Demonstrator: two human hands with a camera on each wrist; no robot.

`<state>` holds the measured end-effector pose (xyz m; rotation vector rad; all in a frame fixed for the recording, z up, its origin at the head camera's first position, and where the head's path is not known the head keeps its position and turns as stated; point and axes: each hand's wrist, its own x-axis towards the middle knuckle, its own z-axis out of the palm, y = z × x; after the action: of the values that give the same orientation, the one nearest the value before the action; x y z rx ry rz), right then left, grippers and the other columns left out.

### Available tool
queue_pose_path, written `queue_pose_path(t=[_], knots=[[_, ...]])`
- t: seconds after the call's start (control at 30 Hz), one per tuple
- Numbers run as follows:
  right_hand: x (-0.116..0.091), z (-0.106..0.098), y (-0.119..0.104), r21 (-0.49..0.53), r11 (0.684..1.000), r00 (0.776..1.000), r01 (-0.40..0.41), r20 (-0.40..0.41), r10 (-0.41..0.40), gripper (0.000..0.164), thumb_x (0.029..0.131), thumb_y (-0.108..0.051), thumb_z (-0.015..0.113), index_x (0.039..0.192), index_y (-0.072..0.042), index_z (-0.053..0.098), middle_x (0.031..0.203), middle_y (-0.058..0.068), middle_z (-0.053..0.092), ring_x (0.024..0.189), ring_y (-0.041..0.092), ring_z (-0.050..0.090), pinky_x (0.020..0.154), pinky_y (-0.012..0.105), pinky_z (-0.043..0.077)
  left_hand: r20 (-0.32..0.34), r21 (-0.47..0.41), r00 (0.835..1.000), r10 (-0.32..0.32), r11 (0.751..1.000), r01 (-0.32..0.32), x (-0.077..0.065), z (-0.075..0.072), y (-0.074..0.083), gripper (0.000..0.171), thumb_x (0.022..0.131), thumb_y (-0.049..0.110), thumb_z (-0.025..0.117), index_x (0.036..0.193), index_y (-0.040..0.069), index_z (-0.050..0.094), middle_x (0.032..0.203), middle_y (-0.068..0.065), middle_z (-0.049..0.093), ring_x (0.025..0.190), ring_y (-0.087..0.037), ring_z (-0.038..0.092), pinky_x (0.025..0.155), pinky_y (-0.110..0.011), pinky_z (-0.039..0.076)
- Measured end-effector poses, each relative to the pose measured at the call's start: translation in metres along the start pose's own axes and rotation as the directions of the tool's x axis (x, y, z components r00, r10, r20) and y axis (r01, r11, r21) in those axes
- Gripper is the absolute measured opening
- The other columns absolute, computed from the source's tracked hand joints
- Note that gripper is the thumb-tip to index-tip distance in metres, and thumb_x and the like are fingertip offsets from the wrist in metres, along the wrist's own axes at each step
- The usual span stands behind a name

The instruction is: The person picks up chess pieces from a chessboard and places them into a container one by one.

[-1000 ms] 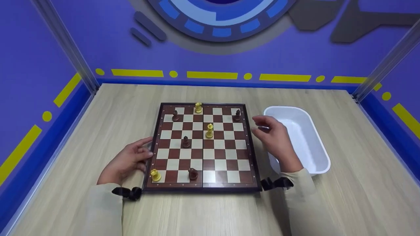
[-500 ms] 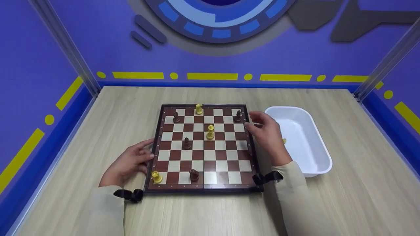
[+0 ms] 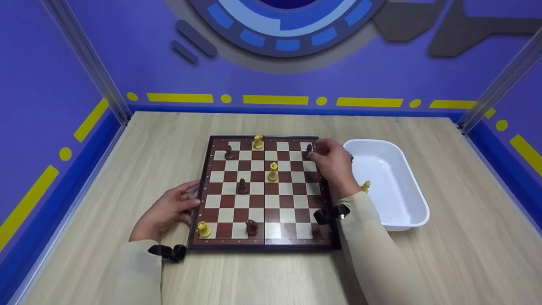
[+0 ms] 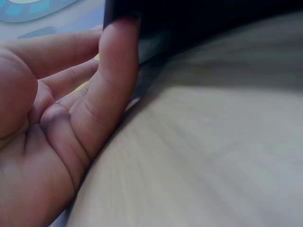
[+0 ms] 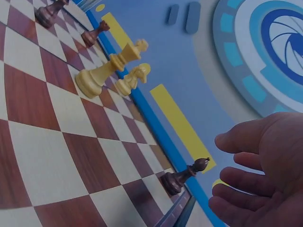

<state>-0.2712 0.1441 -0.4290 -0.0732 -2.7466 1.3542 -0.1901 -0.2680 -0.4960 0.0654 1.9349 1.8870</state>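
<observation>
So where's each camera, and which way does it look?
Head: on the person's head, facing forward and down at the chessboard; left hand, right hand and sleeves show.
Left wrist: on that wrist, facing the chessboard's side and the table; left hand shows.
Right wrist: on that wrist, facing across the chessboard to the wall; right hand shows.
Head and right wrist share the tall yellow piece.

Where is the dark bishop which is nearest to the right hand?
In the head view, it stands near the far right corner of the chessboard, beside the right hand.
</observation>
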Motion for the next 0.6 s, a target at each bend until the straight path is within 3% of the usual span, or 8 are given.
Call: queue_pose_path(t=[0.33,0.6], knots=[[0.016,0.012,0.003,-0.015,1.0,1.0,0.007,0.024,-0.006,0.042,0.087,-0.017,0.067,0.126,-0.004,0.059,0.12,0.017,0.063,0.111,0.03,0.059,0.099,0.043,0.047,-0.015,-0.006,1.0,-0.006,1.0,0.006,-0.001,0.001,0.0,0.073,0.093,0.009,0.063,0.154,0.009,0.023,0.089,0.0,0.061,0.061,-0.01,0.063,0.054,-0.031,0.059],[0.024,0.017,0.004,-0.098,0.995,0.999,0.001,0.047,0.004,0.035,0.089,-0.021,0.062,0.123,-0.012,0.062,0.115,0.009,0.065,0.105,0.025,0.06,0.094,0.043,0.049,-0.007,-0.022,1.0,0.006,1.0,-0.006,0.0,0.0,-0.001,0.074,0.093,0.009,0.063,0.155,0.008,0.021,0.09,0.001,0.061,0.064,-0.011,0.063,0.054,-0.03,0.059]])
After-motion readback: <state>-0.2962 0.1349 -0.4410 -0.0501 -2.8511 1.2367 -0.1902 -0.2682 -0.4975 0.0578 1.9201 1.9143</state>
